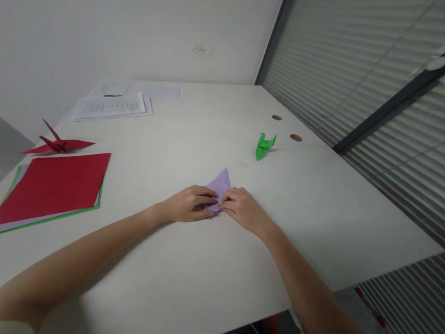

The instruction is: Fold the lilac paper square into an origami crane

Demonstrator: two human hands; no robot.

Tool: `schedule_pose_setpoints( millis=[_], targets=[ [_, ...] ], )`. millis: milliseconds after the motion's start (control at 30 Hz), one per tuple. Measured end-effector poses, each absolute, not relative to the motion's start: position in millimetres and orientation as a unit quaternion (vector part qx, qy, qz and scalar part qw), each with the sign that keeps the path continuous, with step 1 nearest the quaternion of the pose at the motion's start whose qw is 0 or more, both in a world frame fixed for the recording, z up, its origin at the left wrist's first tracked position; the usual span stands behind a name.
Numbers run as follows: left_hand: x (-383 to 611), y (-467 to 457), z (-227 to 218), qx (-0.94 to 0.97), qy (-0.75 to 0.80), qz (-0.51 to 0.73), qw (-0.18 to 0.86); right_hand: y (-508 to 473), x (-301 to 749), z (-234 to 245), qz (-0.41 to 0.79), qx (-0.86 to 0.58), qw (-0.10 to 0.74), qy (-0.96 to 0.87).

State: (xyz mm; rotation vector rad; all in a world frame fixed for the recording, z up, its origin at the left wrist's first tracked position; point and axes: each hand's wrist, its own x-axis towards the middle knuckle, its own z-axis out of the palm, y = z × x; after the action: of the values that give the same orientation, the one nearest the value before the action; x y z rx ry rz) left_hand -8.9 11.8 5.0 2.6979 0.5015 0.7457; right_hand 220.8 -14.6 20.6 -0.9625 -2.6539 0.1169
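A piece of folded purple origami paper (219, 184) lies on the white table in front of me, its pointed end facing away. From the left, my left hand (192, 204) holds its side, with the fingers over the top and the thumb at the near edge. My right hand (244, 208) pinches the right side near the lower edge, its fingertips close to those of the left. The lower part of the paper is partly hidden by my fingers, so the finer folds there cannot be made out.
A green paper crane (264, 146) stands beyond my right hand. At the left are a red paper crane (60, 145) and a stack of coloured paper sheets (53, 185), red on top. Written papers (112, 106) lie at the back. Blinds (358, 64) border the table's right side.
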Motion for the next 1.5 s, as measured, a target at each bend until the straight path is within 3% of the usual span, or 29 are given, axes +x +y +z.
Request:
schedule_pose_setpoints(
  millis=[400, 733, 1000, 1200, 1333, 1500],
  targets=[
    [-12.1, 11.9, 4.8, 0.936, 0.165, 0.271, 0.152, -12.3, 224.3, 20.1, 0.200, -0.345, 0.212, -0.892],
    [-11.5, 11.3, 6.9, 0.936, 0.159, 0.274, 0.155, -19.1, 221.5, 29.8, 0.227, -0.350, 0.218, -0.882],
    [-9.5, 10.4, 4.6, 0.926, 0.185, 0.282, 0.170, -17.4, 219.2, 27.1, 0.205, -0.365, 0.273, -0.866],
    [-10.6, 10.5, 3.7, 0.910, 0.245, 0.305, 0.137, -15.6, 220.4, 26.5, 0.108, -0.404, 0.264, -0.869],
    [-11.8, 9.9, 6.3, 0.924, 0.194, 0.281, 0.173, -10.9, 227.9, 24.5, 0.044, -0.486, 0.299, -0.820],
    [-12.2, 11.0, 2.7, 0.916, 0.266, 0.270, 0.131, -4.7, 232.5, 16.3, 0.135, -0.505, 0.347, -0.779]
  ],
)
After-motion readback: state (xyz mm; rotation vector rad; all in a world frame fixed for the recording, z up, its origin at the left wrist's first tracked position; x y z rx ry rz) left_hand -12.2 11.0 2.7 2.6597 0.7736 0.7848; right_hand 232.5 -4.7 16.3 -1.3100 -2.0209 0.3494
